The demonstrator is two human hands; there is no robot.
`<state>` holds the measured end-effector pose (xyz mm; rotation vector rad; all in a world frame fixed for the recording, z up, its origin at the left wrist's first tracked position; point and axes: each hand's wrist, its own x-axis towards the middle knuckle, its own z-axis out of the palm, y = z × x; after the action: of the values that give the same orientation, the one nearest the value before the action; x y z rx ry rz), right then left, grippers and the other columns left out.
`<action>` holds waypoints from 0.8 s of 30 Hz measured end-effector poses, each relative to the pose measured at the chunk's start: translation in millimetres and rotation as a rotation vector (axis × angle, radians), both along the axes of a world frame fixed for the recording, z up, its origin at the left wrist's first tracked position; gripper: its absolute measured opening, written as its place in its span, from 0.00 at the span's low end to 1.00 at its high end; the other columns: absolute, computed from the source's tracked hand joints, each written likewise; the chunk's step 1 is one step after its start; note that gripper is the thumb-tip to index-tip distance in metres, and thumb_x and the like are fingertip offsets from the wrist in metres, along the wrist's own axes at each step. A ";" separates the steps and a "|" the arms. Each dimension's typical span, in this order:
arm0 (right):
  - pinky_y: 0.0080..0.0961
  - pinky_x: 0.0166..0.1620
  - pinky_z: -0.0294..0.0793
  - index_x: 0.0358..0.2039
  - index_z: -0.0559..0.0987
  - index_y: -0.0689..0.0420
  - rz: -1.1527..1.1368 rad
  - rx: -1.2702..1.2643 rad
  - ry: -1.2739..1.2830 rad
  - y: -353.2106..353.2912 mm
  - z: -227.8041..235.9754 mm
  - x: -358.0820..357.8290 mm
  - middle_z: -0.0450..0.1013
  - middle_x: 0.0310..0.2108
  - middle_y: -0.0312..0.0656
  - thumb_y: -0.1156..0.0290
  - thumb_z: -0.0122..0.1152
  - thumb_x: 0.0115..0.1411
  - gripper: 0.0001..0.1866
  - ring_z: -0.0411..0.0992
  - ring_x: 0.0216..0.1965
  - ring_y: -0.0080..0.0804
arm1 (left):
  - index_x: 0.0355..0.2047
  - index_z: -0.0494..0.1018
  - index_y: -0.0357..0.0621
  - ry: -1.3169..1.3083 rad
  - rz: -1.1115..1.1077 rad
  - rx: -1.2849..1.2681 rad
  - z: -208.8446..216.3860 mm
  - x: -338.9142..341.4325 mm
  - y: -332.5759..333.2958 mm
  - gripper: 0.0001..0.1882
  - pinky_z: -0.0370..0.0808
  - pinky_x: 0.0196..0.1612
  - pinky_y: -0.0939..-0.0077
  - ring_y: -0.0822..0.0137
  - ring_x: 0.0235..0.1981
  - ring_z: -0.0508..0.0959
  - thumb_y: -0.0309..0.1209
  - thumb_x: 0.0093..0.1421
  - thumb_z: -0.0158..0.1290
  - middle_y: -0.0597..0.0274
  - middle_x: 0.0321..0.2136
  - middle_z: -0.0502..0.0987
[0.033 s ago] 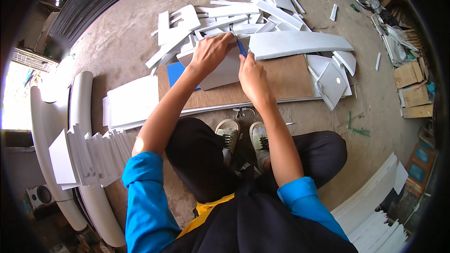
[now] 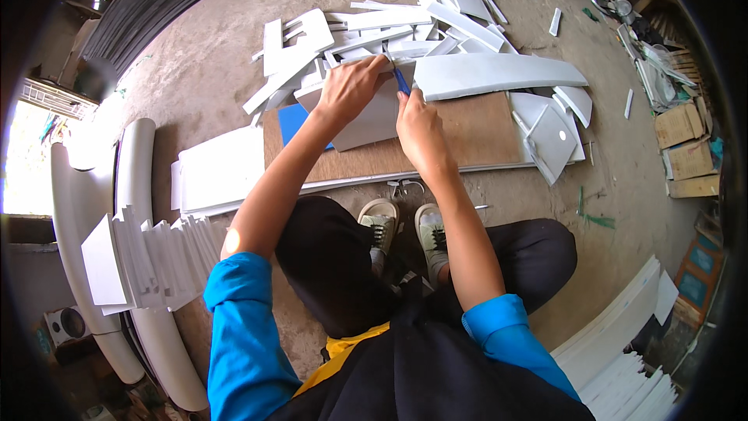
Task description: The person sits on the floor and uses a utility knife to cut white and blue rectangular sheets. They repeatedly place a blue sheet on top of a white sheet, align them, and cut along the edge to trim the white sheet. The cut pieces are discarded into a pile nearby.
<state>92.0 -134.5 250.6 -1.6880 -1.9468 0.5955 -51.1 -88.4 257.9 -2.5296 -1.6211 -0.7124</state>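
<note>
My right hand point(image 2: 421, 126) is closed round a blue-handled utility knife point(image 2: 402, 81), its tip pointing away from me toward my left fingers. Under both hands lies a pale foam board piece point(image 2: 365, 128), over a brown wooden board point(image 2: 483, 131). My left hand point(image 2: 352, 87) is bent over this piece near its far edge, fingers together and pressing or gripping it by the knife's tip. Exactly how the fingertips meet the piece is hidden. A blue flat sheet point(image 2: 293, 120) shows partly beneath the piece, left of my left wrist.
Beyond my hands lies a heap of white offcuts point(image 2: 382, 19), with a long curved strip point(image 2: 499, 75) at its right. White sheets point(image 2: 222, 168) support the wooden board. Standing strips point(image 2: 160, 257) and rolls point(image 2: 139, 171) are at left. Flattened cardboard point(image 2: 680, 125) lies far right.
</note>
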 end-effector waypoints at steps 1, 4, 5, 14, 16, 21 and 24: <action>0.44 0.27 0.72 0.33 0.63 0.64 0.005 -0.017 -0.007 -0.4 1.4 -1.3 0.70 0.18 0.59 0.61 0.33 0.63 0.17 0.71 0.25 0.57 | 0.34 0.64 0.45 0.025 0.012 -0.015 -0.9 -0.8 -0.5 0.10 0.72 0.23 0.66 0.57 0.25 0.76 0.36 0.55 0.48 0.60 0.27 0.74; 0.44 0.26 0.72 0.32 0.63 0.64 0.001 -0.041 -0.002 -9.0 3.5 4.4 0.70 0.18 0.59 0.61 0.33 0.63 0.17 0.71 0.25 0.56 | 0.34 0.63 0.45 0.065 0.030 -0.038 -0.2 0.9 -1.7 0.11 0.72 0.22 0.65 0.57 0.25 0.76 0.37 0.56 0.47 0.60 0.26 0.74; 0.44 0.26 0.72 0.32 0.63 0.64 0.005 -0.036 -0.006 -11.3 1.2 6.4 0.70 0.19 0.59 0.61 0.33 0.63 0.17 0.71 0.25 0.57 | 0.34 0.63 0.45 0.066 0.032 -0.035 -0.8 1.0 -1.3 0.11 0.72 0.22 0.65 0.57 0.25 0.76 0.37 0.56 0.47 0.59 0.26 0.74; 0.47 0.31 0.71 0.33 0.64 0.66 0.015 -0.026 0.008 -2.5 -6.7 7.0 0.70 0.23 0.62 0.62 0.34 0.62 0.18 0.70 0.29 0.59 | 0.36 0.63 0.42 0.083 -0.033 -0.068 1.5 1.9 -4.2 0.13 0.72 0.25 0.63 0.53 0.26 0.75 0.37 0.56 0.47 0.54 0.27 0.74; 0.47 0.33 0.71 0.33 0.65 0.67 0.031 -0.091 -0.010 -0.3 -0.4 3.1 0.70 0.24 0.62 0.62 0.34 0.62 0.18 0.70 0.30 0.59 | 0.35 0.63 0.41 0.043 -0.002 -0.017 -2.0 -0.2 -6.2 0.14 0.72 0.24 0.65 0.54 0.25 0.75 0.38 0.56 0.47 0.55 0.26 0.74; 0.47 0.34 0.70 0.36 0.66 0.68 0.043 -0.082 -0.062 -0.1 5.5 7.6 0.70 0.24 0.64 0.62 0.36 0.61 0.19 0.70 0.31 0.60 | 0.35 0.68 0.41 -0.280 0.012 -0.013 13.6 9.6 -6.9 0.14 0.72 0.29 0.67 0.57 0.27 0.75 0.38 0.54 0.50 0.57 0.29 0.73; 0.44 0.33 0.72 0.34 0.66 0.66 0.075 -0.067 -0.128 -2.9 13.4 6.7 0.71 0.24 0.61 0.63 0.38 0.60 0.16 0.71 0.30 0.56 | 0.30 0.73 0.45 -0.306 0.018 -0.057 12.3 8.6 -3.4 0.11 0.72 0.30 0.69 0.59 0.27 0.75 0.38 0.51 0.53 0.62 0.29 0.73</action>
<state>98.6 -137.4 264.0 -1.7385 -2.1102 0.5996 -42.5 -91.8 270.2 -2.5410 -1.7707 -1.1127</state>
